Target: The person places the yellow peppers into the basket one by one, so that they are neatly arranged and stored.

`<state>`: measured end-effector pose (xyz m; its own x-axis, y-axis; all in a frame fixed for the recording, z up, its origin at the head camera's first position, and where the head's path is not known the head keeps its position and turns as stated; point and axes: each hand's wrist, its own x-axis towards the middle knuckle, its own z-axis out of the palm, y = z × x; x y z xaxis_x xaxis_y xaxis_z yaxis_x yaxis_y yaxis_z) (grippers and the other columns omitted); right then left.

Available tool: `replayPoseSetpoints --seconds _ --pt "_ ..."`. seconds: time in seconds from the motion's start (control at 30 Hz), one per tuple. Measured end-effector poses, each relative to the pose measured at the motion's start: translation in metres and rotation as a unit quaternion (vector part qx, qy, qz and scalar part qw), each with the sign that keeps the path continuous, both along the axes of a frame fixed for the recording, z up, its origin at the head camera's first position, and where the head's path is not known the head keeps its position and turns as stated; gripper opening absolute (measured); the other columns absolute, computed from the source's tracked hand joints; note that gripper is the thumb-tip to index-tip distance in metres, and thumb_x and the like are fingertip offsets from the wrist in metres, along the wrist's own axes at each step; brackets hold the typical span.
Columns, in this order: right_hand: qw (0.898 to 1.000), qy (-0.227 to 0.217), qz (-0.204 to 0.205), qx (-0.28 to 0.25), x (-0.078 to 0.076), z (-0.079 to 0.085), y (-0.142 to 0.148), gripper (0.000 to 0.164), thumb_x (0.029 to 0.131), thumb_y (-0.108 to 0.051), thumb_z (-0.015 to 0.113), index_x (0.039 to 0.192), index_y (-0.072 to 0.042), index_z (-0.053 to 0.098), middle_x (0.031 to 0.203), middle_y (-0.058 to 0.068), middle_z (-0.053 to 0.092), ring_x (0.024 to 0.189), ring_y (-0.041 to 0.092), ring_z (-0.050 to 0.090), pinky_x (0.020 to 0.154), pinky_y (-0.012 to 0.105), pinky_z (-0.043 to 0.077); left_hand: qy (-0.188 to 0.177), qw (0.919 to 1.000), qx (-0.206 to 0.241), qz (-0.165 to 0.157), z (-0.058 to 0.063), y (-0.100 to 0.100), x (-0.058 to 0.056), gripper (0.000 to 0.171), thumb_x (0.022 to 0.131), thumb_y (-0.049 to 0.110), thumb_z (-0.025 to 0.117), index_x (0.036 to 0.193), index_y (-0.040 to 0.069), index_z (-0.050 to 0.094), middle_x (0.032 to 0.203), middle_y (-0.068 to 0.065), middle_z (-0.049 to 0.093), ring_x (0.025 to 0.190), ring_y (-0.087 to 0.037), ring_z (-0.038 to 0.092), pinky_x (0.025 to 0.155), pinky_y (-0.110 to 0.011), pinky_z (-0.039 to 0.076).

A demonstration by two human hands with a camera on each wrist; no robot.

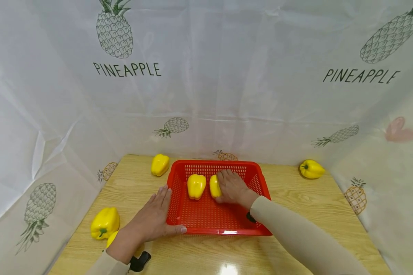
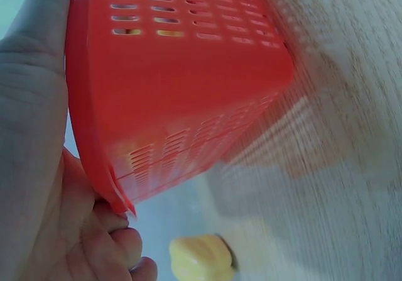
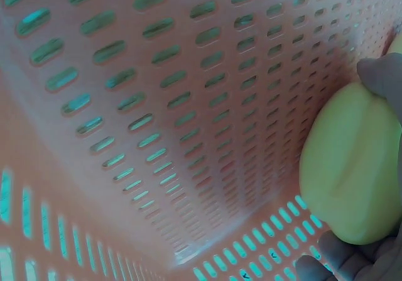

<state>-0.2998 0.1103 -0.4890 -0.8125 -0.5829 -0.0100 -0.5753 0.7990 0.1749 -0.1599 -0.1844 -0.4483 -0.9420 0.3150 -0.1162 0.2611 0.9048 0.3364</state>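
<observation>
A red perforated plastic basket [image 1: 223, 232] stands on the wooden table. Inside it, my right hand [image 1: 234, 188] grips a yellow bell pepper [image 1: 214, 186], fingers and thumb round its sides; the right wrist view has this pepper [image 3: 352, 165] close to the basket wall. Left of it in the basket lies another yellow bell pepper [image 1: 196, 186]. My left hand [image 1: 150, 218] rests on the basket's front left corner, its fingers extended along the left side and the thumb on the front rim. In the left wrist view the hand [image 2: 38, 136] touches the rim from outside.
Outside the basket, one yellow pepper [image 1: 160, 165] lies behind left and one [image 1: 311, 169] far right. At the front left is another pepper [image 1: 105, 223], beside one [image 1: 112, 239] partly hidden by my left wrist. Pineapple-printed sheeting [image 1: 227, 95] encloses the wooden table [image 1: 296, 198].
</observation>
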Motion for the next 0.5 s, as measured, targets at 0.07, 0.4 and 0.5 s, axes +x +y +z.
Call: replayPoseSetpoints --seconds 0.07,0.4,0.5 --pt "1.000 0.003 0.002 0.002 -0.0003 0.0009 0.0006 0.085 0.087 -0.065 0.074 0.140 -0.004 0.048 0.126 0.012 0.059 0.113 0.028 0.054 0.110 0.042 0.051 0.001 1.0000 0.002 -0.001 0.0002 0.0000 -0.0007 0.139 0.077 0.091 0.063 0.165 -0.006 0.019 0.174 -0.027 0.013 0.163 -0.042 0.012 0.131 -0.059 0.018" --pt "1.000 0.009 -0.001 0.021 0.0006 0.0015 0.0013 0.087 0.087 -0.067 0.074 0.141 -0.004 0.047 0.128 0.012 0.059 0.114 0.028 0.055 0.108 0.042 0.052 -0.006 1.0000 0.002 0.002 0.0010 0.0011 -0.0008 0.139 0.076 0.091 0.064 0.166 -0.005 0.019 0.175 -0.026 0.013 0.163 -0.042 0.012 0.132 -0.058 0.017" --pt "1.000 0.014 0.000 0.024 0.0006 0.0012 0.0012 0.088 0.086 -0.068 0.073 0.140 -0.004 0.047 0.128 0.012 0.059 0.114 0.028 0.055 0.107 0.042 0.052 -0.006 1.0000 0.005 0.003 0.0013 0.0008 -0.0003 0.139 0.075 0.092 0.063 0.166 -0.005 0.020 0.175 -0.026 0.013 0.163 -0.042 0.012 0.131 -0.058 0.017"
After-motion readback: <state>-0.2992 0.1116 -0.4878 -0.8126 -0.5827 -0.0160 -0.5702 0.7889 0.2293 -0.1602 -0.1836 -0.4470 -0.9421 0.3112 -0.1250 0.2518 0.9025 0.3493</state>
